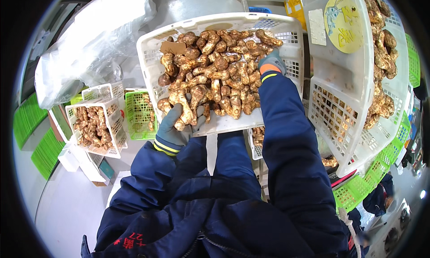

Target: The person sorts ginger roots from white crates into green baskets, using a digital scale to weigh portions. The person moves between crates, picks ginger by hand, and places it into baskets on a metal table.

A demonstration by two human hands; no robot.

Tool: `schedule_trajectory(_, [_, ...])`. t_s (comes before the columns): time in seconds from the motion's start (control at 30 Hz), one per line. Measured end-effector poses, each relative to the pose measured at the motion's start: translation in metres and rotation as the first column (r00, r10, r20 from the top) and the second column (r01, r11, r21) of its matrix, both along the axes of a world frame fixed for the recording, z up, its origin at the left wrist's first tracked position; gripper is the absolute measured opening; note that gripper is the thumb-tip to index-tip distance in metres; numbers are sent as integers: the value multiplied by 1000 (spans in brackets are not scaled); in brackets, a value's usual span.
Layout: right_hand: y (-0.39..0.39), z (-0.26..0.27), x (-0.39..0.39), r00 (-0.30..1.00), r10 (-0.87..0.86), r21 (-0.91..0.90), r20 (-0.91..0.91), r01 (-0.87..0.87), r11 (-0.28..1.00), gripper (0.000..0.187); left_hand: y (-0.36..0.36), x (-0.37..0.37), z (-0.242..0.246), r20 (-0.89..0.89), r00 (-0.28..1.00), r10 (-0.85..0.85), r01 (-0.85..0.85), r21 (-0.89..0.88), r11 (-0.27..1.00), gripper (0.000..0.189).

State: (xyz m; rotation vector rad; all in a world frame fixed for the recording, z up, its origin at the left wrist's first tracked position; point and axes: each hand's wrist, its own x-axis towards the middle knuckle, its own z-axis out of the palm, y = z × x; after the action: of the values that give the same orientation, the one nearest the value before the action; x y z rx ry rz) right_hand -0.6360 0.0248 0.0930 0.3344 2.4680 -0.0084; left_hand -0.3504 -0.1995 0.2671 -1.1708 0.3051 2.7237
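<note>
A white plastic crate (221,19) full of brown, thick-stemmed mushrooms (218,73) lies before me, above my knees. My left hand (178,125), in a grey glove with a yellow-striped cuff, holds mushrooms (183,108) at the crate's near left corner; its fingers curl partly beneath them. At the right side of the pile is my right hand (273,63), in a grey glove with an orange band. Its fingertips reach down among the mushrooms and are hidden, so its hold cannot be told. A piece of brown cardboard (173,48) rests on the pile at upper left.
Large white crates (339,69) with mushrooms stand at right, beside green baskets (352,192). To the left are a small white crate (116,106) of mushrooms, a green basket (134,115) and clear plastic sheeting (90,49). Another person (378,197) is at lower right.
</note>
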Motion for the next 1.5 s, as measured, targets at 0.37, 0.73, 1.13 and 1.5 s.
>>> schedule_trajectory(0.37, [23, 14, -6, 993, -89, -479, 81, 117, 870, 73, 16, -23, 4, 10, 999, -30, 30, 6, 1000, 45])
schedule_trajectory(0.73, [0, 170, 111, 721, -16, -548, 693, 512, -662, 45, 3, -41, 25, -203, 979, -20, 34, 65, 997, 49])
schedule_trajectory(1.13, [-44, 266, 180, 898, -390, -977, 204, 213, -19, 64, -1, -46, 80, -346, 938, -25, 89, 170, 981, 50])
schedule_trajectory(1.5, [-15, 354, 244, 740, -673, -1000, 10, 19, 7, 43, 44, -49, 146, -502, 855, -132, 303, 275, 913, 51])
